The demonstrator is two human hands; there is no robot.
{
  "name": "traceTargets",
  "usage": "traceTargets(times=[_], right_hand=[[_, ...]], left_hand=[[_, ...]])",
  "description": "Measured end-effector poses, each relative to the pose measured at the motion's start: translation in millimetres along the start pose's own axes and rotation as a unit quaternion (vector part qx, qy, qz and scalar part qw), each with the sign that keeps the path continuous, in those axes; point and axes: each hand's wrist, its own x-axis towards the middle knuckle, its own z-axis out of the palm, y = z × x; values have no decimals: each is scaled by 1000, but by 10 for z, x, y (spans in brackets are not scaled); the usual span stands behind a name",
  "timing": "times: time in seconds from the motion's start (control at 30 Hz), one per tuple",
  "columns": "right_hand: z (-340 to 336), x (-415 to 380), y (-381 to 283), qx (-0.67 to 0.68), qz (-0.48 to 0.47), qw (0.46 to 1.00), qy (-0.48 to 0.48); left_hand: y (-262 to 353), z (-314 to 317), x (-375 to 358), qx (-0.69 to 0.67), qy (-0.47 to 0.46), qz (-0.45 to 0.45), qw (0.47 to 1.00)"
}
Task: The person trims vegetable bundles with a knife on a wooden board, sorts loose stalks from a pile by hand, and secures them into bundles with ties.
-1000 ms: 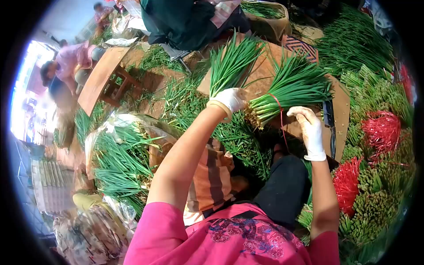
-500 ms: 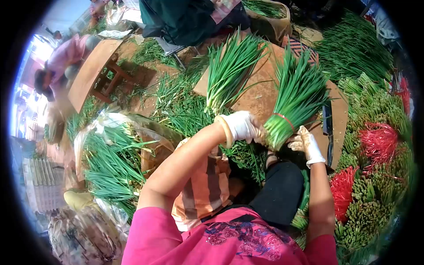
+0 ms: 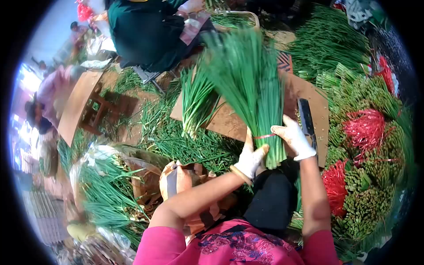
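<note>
A large green leafy bundle (image 3: 249,84) stands nearly upright over my lap, its leaf tips blurred. A red tie (image 3: 263,136) goes round it near its pale stem ends. My left hand (image 3: 251,157), in a white glove, grips the lower left side of the bundle. On the right side, level with the tie, my gloved right hand (image 3: 295,138) has its thumb and fingers pressed against the stems. A smaller loose pile of greens (image 3: 196,99) lies on the brown board (image 3: 229,118). Right of my right hand lies a dark-bladed knife (image 3: 305,118).
Stacked tied bundles (image 3: 366,185) with red strips (image 3: 364,130) fill the right side. Long greens (image 3: 329,39) lie at upper right. A plastic bag of greens (image 3: 110,185) stands left. A person in dark green (image 3: 141,35) sits ahead, near a wooden table (image 3: 79,106).
The bundle has swung more upright and to the left. My left hand now grips its lower stems, and my right hand has come up to the tie. The whole view has shifted.
</note>
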Motion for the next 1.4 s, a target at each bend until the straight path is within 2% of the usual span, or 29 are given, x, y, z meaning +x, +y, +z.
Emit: traceTargets(times=[0.03,0.07,0.1,0.17,0.2,0.23,0.27,0.3,0.33,0.37,0.43,0.5,0.53,0.63,0.67,0.77,0.83,0.87,0.9,0.97,1.03,1.13,1.17,1.23,1.27,1.3,1.4], right_hand=[[-88,18,-101,-76,-35,996,-34],[-140,2,-229,-140,-2,990,-34],[-258,102,-34,-171,-37,985,10],[-466,51,-217,-145,52,988,25],[-603,-2,-223,-233,5,968,95],[-776,-83,-195,-375,-23,911,170],[-1009,-148,-43,-505,-15,841,194],[-1088,-264,-158,-538,116,817,170],[-1400,-300,259,-570,125,788,196],[-1570,-336,371,-585,234,760,158],[-1639,-461,417,-547,353,752,100],[-1555,-544,476,-546,357,752,99],[-1513,-565,488,-536,338,762,133],[-1402,-513,551,-570,333,745,91],[-1386,-483,684,-591,316,735,101],[-1346,-450,822,-569,311,749,136],[-1282,-530,597,-428,242,865,99],[-1332,-506,760,-257,213,940,76],[-1286,-516,692,-132,201,968,75],[-1168,-627,513,84,132,980,127],[-969,-670,514,101,92,972,191],[-632,-976,131,9,75,958,278],[-576,-1053,192,-9,52,956,289],[-432,-1231,182,-60,-4,955,289],[-363,-1318,91,-51,40,955,288],[-319,-1359,139,-119,32,948,293],[-193,-1441,80,-120,86,948,283]], left_hand=[[83,93,-51,56,-7,12,998],[180,178,-117,-64,-47,-72,994],[220,127,-91,-33,-73,-174,982],[245,-39,-34,35,-118,-369,921],[169,-129,-64,118,-133,-373,911],[222,-180,-65,150,-193,-333,911],[220,-193,-92,135,-205,-291,924],[213,-203,-126,120,-218,-251,935],[407,-110,-92,193,-242,-214,926],[693,8,5,454,-314,-34,833],[875,195,202,622,-308,213,687],[782,402,412,706,-249,259,611],[740,485,495,754,-260,223,560],[448,651,666,835,-289,126,451],[370,685,705,855,-280,129,418],[322,827,846,870,-260,91,409],[303,900,919,873,-268,93,397],[288,930,946,874,-272,92,391],[277,959,966,875,-277,90,386],[277,1019,1023,874,-281,37,395],[327,1072,1133,872,-279,-15,403],[341,1106,1291,865,-294,-52,403],[318,1107,1345,861,-305,-72,402],[338,1106,1427,836,-323,-73,437],[367,1126,1445,833,-326,-82,440],[382,1135,1455,829,-328,-89,443],[356,1079,1446,823,-306,-54,475]])
